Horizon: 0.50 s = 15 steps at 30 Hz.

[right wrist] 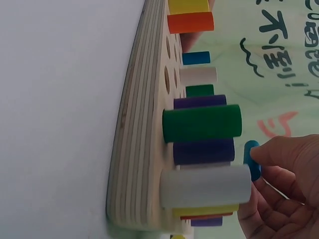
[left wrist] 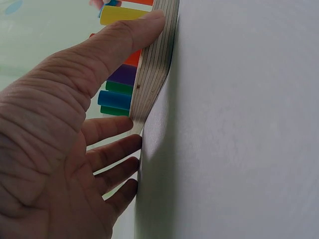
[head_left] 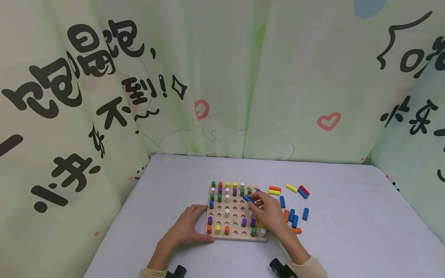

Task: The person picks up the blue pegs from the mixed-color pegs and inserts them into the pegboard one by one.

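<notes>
A wooden pegboard [head_left: 240,239] bears upright coloured pegs in part of its round holes. My right hand [head_left: 270,213] pinches a blue peg [head_left: 248,199] between thumb and fingers, above the board's right half. In the right wrist view that blue peg [right wrist: 251,167] is beyond a standing white peg [right wrist: 207,186] and a green peg [right wrist: 202,123]. At the near left corner of the board rests my left hand [head_left: 186,227], thumb along the front edge and fingertips at the left side. The left wrist view shows those fingers fairly straight against the layered board edge [left wrist: 152,69].
Loose pegs lie on the white table right of the board, among them a blue peg [head_left: 305,214], a red peg [head_left: 304,190], a yellow peg [head_left: 291,188] and an orange peg [head_left: 296,231]. A printed pale green curtain [head_left: 222,77] hangs behind the table [head_left: 347,239].
</notes>
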Available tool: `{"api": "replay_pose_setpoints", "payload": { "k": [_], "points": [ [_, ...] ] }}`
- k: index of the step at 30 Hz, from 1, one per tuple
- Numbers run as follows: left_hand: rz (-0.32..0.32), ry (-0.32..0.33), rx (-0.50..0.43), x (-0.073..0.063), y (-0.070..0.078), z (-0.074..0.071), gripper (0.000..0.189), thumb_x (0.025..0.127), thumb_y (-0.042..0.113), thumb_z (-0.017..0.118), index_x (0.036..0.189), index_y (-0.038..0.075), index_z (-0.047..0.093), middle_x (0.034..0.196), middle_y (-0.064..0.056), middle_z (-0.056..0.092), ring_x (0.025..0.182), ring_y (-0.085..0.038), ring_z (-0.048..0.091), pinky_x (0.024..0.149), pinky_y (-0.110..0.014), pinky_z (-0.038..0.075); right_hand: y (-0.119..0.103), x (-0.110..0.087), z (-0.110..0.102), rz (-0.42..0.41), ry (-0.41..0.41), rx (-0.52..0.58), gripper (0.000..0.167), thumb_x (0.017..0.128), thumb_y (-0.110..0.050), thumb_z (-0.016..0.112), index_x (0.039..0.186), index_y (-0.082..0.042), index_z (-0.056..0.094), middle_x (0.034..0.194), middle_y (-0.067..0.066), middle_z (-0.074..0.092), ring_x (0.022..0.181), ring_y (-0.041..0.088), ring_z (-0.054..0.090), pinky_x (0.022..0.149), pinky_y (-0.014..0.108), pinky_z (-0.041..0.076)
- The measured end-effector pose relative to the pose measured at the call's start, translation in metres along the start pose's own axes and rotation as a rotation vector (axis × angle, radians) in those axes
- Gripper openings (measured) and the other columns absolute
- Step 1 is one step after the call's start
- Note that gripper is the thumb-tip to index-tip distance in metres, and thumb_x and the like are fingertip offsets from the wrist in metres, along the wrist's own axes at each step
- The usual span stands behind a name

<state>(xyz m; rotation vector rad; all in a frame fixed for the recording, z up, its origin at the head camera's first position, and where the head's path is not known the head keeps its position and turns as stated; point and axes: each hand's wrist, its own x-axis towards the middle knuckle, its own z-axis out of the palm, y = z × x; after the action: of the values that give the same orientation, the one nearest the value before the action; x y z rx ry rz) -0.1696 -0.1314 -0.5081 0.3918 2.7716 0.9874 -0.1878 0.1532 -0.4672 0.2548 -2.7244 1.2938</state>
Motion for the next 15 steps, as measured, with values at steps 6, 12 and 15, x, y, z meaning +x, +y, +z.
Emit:
{"api": "replay_pose_setpoints", "payload": {
  "k": [6,12,15],
  "points": [
    [-0.010,-0.003,0.001,0.000,0.001,0.000,0.105,0.066,0.057,0.092,0.151,0.013,0.048,0.149,-0.015,0.049,0.140,-0.038,0.044,0.113,-0.061,0.041,-0.008,0.002,0.008,-0.020,-0.004,-0.007,0.018,0.093,-0.009,0.074,0.111,-0.008,0.071,0.100,0.002,0.069,0.085,0.013,0.063,0.076,0.023,0.057],
    [-0.014,-0.008,-0.004,-0.001,0.002,-0.001,0.105,0.066,0.056,0.092,0.151,0.012,0.048,0.149,-0.015,0.049,0.140,-0.038,0.044,0.113,-0.061,0.041,-0.011,0.003,0.016,-0.040,-0.008,0.008,0.018,0.094,-0.009,0.074,0.111,-0.008,0.071,0.099,0.001,0.070,0.083,0.012,0.061,0.075,0.022,0.057],
    [-0.015,-0.005,0.000,-0.002,0.003,-0.002,0.105,0.066,0.056,0.092,0.151,0.012,0.049,0.148,-0.015,0.050,0.140,-0.038,0.044,0.113,-0.061,0.041,-0.012,0.005,0.021,-0.049,-0.019,0.038,0.017,0.094,-0.008,0.073,0.111,-0.008,0.072,0.099,0.001,0.070,0.083,0.011,0.061,0.073,0.022,0.057]
  ]
}}
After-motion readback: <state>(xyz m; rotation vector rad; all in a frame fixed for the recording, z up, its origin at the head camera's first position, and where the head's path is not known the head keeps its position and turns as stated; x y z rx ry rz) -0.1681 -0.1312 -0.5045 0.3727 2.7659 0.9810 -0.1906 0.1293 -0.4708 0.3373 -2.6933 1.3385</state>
